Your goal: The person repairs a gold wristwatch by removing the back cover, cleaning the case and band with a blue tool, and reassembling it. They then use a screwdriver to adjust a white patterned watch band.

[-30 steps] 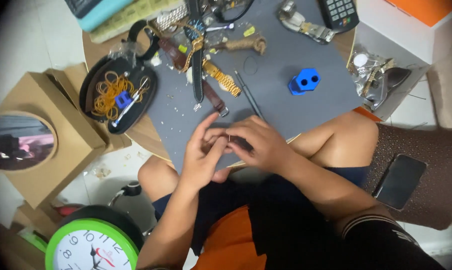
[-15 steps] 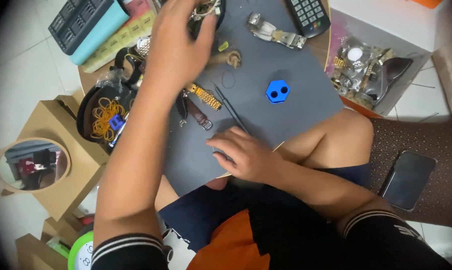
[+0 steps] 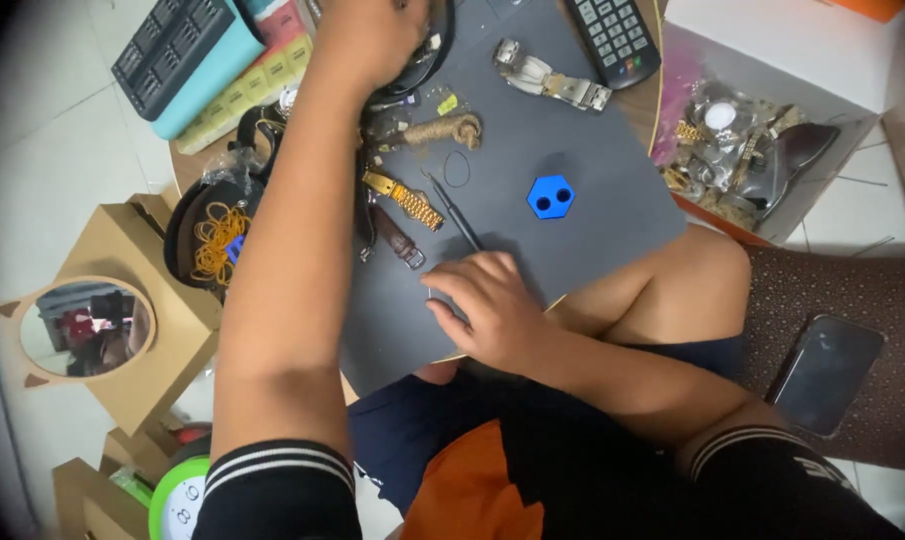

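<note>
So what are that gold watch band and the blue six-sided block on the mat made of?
The gold watch band looks like metal: shiny, ribbed links with a gilt finish. The blue six-sided block seems to be plastic: flat, even colour, matte, with two round holes. Both lie on the dark grey mat, probably rubbery.

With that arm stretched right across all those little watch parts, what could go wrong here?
The left forearm passes low over the gold watch band and brown strap; pulling back might sweep them off the grey mat. The right hand rests near the mat's edge beside a thin dark tool, which a nudge could roll away.
</note>
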